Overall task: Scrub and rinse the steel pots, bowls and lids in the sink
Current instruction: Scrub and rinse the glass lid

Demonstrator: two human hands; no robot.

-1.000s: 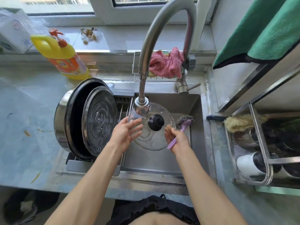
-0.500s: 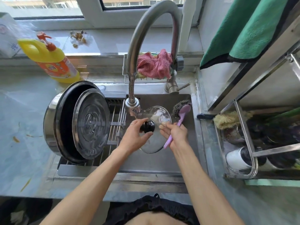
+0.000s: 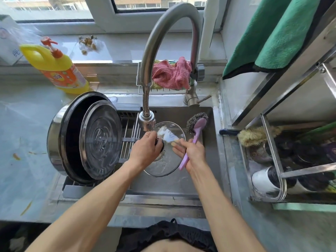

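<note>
Glass lid (image 3: 163, 164) sits at the middle of the frame, held tilted over the steel sink (image 3: 181, 184), just below the faucet head (image 3: 147, 121). At the lid's 9 o'clock the left hand (image 3: 145, 151) has its fingers curled round the black knob (image 3: 161, 145), which is mostly hidden under them; a ring shows on one finger. At the lid's 3 o'clock the right hand (image 3: 190, 153) presses its fingertips against the glass near the rim while the thumb and palm clamp the purple handle of a scrubbing brush (image 3: 195, 131). The brush's steel-wool head points toward 1 o'clock, clear of the lid, near the sink's back right corner.

At 9 o'clock from the lid, a large steel pot (image 3: 54, 139) lies on its side on the drainer rack (image 3: 128, 142), its dark opening facing the sink, with a ribbed steel lid (image 3: 101, 139) leaning inside it. Toward 11 o'clock a yellow detergent bottle (image 3: 58, 70) stands on the counter (image 3: 23, 124). At 12 o'clock, behind the gooseneck, a pink cloth (image 3: 171, 73) fills a wire basket (image 3: 161, 92). Toward 2 o'clock a green towel (image 3: 272, 33) hangs over a steel dish rack (image 3: 272, 151), with a straw-coloured brush (image 3: 254, 135) lying at the rack's near edge, around 3 o'clock.
</note>
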